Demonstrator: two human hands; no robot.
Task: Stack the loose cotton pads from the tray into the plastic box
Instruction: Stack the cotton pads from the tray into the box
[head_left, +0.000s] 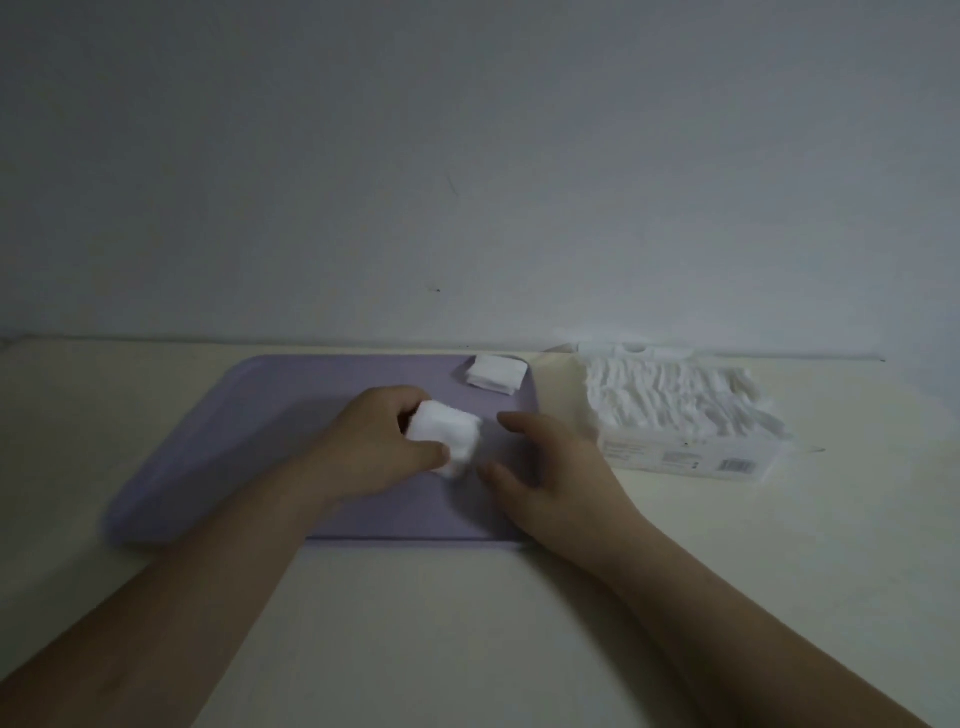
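Note:
A purple tray (249, 415) lies flat on the table. Over its right half my left hand (374, 441) grips a small bunch of white cotton pads (444, 434) between thumb and fingers. My right hand (550, 467) hovers just right of the bunch with fingers spread and relaxed, holding nothing. A second small pile of cotton pads (496, 373) rests at the tray's far right corner. To the right of the tray stands the clear plastic box (691, 457), packed with rows of white pads.
The cream table (415, 623) meets a plain grey-white wall (467, 156) just behind the tray and box. The box's open lid (634, 349) leans back against the wall.

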